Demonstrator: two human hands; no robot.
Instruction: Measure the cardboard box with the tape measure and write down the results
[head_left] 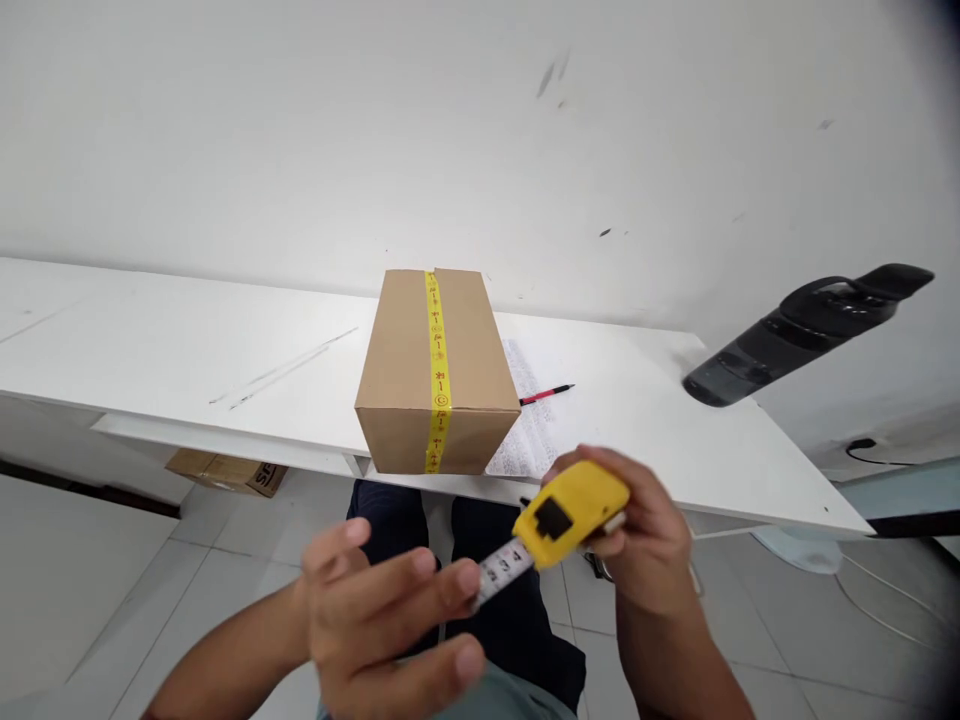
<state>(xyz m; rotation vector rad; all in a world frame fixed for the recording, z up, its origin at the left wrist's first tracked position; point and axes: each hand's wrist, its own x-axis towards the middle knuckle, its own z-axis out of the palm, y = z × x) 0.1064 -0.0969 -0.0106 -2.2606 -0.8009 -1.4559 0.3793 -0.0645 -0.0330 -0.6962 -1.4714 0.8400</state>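
My right hand (651, 540) is wrapped round a yellow tape measure (571, 512), held in the air in front of the table's near edge. A short length of white blade (504, 570) sticks out of it toward the lower left. My left hand (382, 620) pinches the end of that blade between thumb and fingers. Beyond both hands, a brown cardboard box (436, 370) sealed with a strip of yellow tape stands on the white table (187, 350), at its front edge.
A printed sheet of paper (529, 420) lies under and to the right of the box, with a red-and-black pen (546, 394) beside it. A dark device (802, 335) juts in at the right. Another cardboard box (225, 472) sits on the floor under the table.
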